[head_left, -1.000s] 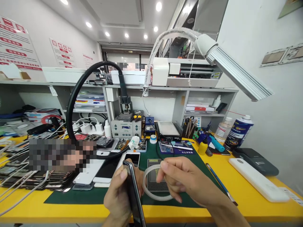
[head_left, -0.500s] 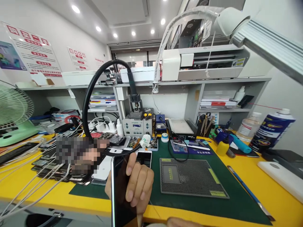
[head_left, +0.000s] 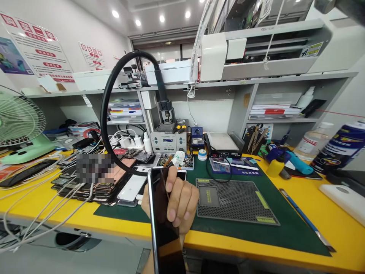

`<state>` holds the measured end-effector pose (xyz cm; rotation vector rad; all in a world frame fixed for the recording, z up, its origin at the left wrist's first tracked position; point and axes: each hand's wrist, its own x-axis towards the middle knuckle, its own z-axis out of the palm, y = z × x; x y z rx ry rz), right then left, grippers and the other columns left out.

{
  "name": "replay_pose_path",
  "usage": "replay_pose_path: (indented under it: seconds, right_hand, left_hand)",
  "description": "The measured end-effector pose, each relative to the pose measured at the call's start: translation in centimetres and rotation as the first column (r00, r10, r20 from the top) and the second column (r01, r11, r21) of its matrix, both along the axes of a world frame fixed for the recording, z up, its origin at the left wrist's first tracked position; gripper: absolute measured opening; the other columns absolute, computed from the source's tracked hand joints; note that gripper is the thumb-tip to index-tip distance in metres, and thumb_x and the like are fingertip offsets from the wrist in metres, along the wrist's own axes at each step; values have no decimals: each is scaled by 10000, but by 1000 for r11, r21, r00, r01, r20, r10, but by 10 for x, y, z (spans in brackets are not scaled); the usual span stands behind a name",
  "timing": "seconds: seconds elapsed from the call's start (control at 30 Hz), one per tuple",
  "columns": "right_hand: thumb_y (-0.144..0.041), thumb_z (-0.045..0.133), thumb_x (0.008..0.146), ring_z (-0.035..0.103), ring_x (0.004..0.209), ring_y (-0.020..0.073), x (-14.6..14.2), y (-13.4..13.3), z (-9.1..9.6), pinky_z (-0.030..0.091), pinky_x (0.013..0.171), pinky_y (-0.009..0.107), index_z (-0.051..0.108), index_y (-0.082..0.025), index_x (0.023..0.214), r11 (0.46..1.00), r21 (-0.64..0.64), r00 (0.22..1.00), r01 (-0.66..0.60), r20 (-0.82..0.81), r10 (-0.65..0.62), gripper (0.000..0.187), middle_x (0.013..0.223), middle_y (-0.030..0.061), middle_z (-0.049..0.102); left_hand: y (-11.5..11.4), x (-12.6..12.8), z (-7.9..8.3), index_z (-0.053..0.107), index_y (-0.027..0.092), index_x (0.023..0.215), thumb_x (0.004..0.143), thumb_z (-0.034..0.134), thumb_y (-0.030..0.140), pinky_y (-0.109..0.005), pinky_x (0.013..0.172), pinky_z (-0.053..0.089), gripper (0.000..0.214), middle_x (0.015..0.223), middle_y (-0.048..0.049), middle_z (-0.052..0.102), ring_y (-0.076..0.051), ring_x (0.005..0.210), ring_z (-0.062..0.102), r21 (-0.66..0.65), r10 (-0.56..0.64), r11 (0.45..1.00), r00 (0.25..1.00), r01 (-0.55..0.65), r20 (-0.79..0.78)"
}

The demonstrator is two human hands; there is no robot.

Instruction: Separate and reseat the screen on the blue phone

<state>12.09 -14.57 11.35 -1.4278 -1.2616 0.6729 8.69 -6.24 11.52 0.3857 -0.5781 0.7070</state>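
Observation:
My left hand (head_left: 182,201) is closed around a smartphone (head_left: 167,232) with a dark glossy screen and a silver edge. The phone stands nearly upright in front of the bench's edge. My fingers curl over its right side onto the screen, and part of the palm shows at its left. Behind the hand, a white-framed phone (head_left: 181,175) lies partly hidden on the green mat (head_left: 228,234). Left of it rests a white-backed phone (head_left: 132,187). My right hand is out of view.
A perforated grey pad (head_left: 239,201) and a blue brush (head_left: 305,219) lie on the right. Stacked phones (head_left: 107,192) and white cables (head_left: 59,217) crowd the left. A hot-air station (head_left: 168,140) with a black hose (head_left: 104,114) stands behind, beside a heating plate (head_left: 224,144).
The view has tilted down and shifted, so the phone and my left hand appear farther right. A skin-coloured shape at the bottom edge has left the view. The left-hand grip looks the same.

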Motion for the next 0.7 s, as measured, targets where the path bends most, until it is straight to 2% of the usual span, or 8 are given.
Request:
replay_pose_path:
  seconds: [0.1,0.2,0.33,0.4,0.47,0.57,0.7]
  right_hand:
    - [-333,570,997,664,932,226,9,24,-15,583,767,373,636,-175,1133,1000,15,999,22,-26,-21,219,1086,50,662]
    - [-337,604,977,665,894,206,4,38,-31,589,727,339,651,-212,1083,997,46,994,67,-93,-63,170,1070,49,673]
    - [-345,541,1012,655,723,153,-18,62,-47,560,614,272,651,-142,1010,973,122,957,197,-240,-164,231,884,13,661]
    - [-365,331,1074,642,640,121,-33,76,-52,517,560,213,658,-104,905,944,162,917,289,-331,-224,451,744,-21,595]
    - [-377,233,1084,612,564,93,-46,88,-56,480,510,180,647,-103,829,903,192,861,384,-428,-275,558,662,-37,542]
    - [-401,251,1082,543,463,64,-57,96,-60,423,445,157,618,-114,751,839,215,772,500,-550,-319,572,579,-59,479]
    - [-429,339,1069,472,408,52,-58,92,-63,392,419,161,584,-141,695,766,239,680,596,-659,-323,532,528,-75,457]
  left_hand:
    - [-4,2,1,357,216,721,982,479,174,-120,282,253,292,336,177,308,-30,185,87,13,41,999,998,-40,-41]
    - [-8,3,1,362,215,717,997,471,182,-122,290,276,303,338,178,342,-29,179,106,1,24,1000,1000,-24,-7]
    - [-9,3,0,378,209,730,1018,447,188,-102,303,299,297,361,174,417,-26,177,155,-3,-1,1000,1000,1,24]
    - [-9,3,0,387,204,735,1027,430,187,-80,308,311,295,380,171,458,-20,180,203,-4,-12,1000,999,12,51]
    - [-10,3,-1,401,201,744,1034,414,188,-60,313,321,291,396,166,488,-14,190,256,-7,-20,1000,997,20,75]
    - [-11,3,-1,426,198,767,1042,394,194,-36,320,331,277,426,156,523,-6,211,314,-16,-17,1000,996,18,93]
    - [-15,4,-3,441,199,791,1044,392,207,-23,318,329,258,475,146,563,-3,226,325,-9,13,1000,997,-12,79]
